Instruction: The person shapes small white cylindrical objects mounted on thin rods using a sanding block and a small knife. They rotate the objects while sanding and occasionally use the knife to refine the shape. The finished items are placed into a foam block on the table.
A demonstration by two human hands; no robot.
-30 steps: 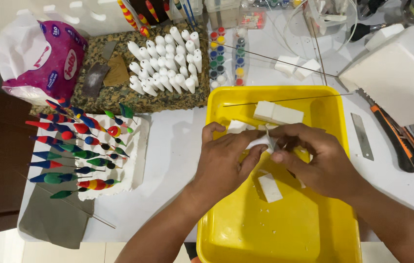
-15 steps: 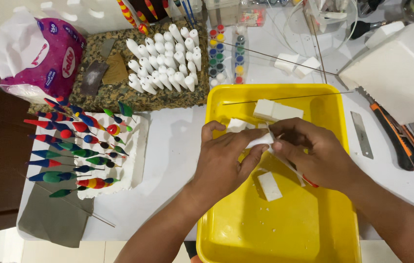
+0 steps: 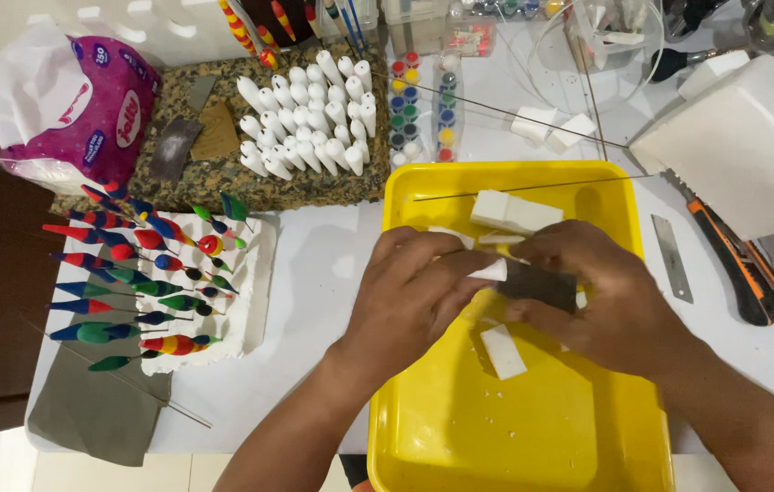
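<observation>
One pink bag [image 3: 68, 105], far left. Painted floats [image 3: 146, 273] stuck in foam – too many to count. Left hand [image 3: 414, 292] pinching white foam piece [image 3: 489, 271] over yellow tray [image 3: 423, 428] – three foam blocks [image 3: 514, 212] inside. Right hand [image 3: 605, 296] gripping dark sanding block [image 3: 537, 284], pressed against piece.

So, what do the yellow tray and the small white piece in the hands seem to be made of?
The yellow tray looks like moulded plastic: smooth, slightly glossy, rounded rim. The small white piece, held by the left hand against a dark strip in the right hand, looks like matte foam; white crumbs lie in the tray.
</observation>
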